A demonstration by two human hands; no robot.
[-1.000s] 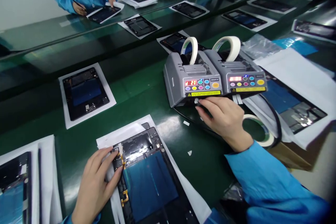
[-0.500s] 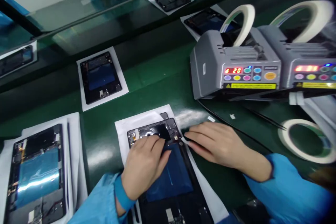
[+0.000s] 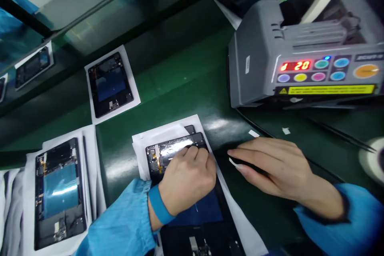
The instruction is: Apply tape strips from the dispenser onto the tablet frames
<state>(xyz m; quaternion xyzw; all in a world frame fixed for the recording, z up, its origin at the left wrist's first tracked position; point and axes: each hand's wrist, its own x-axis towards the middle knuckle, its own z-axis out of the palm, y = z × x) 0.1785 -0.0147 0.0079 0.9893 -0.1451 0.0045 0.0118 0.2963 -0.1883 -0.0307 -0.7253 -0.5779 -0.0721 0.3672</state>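
An opened tablet [image 3: 210,234] with a dark inner side and blue battery area lies on white paper sheets [image 3: 139,148]. My left hand [image 3: 189,178] rests over its upper half, fingers curled and closed near the right edge. Whatever those fingertips grip, if anything, is hidden beneath them. Right of the tablet, just above the green tabletop, my right hand [image 3: 276,168] pinches a small white strip of tape [image 3: 233,162] between thumb and fingers. The strip does not touch the tablet.
A grey tape dispenser [image 3: 255,56] reading 20 stands at the right. Tweezers [image 3: 339,133] point to a tape roll [image 3: 369,164]. Tape scraps [image 3: 253,133] and a black cable [image 3: 252,122] lie nearby. Another tablet [image 3: 111,84] is behind; a stack of tablets [image 3: 60,196] stands left.
My left hand has shifted right across the tablet and its fingers have curled in. My right hand has drawn away to the right with the white strip. The view has moved closer to the dispenser.
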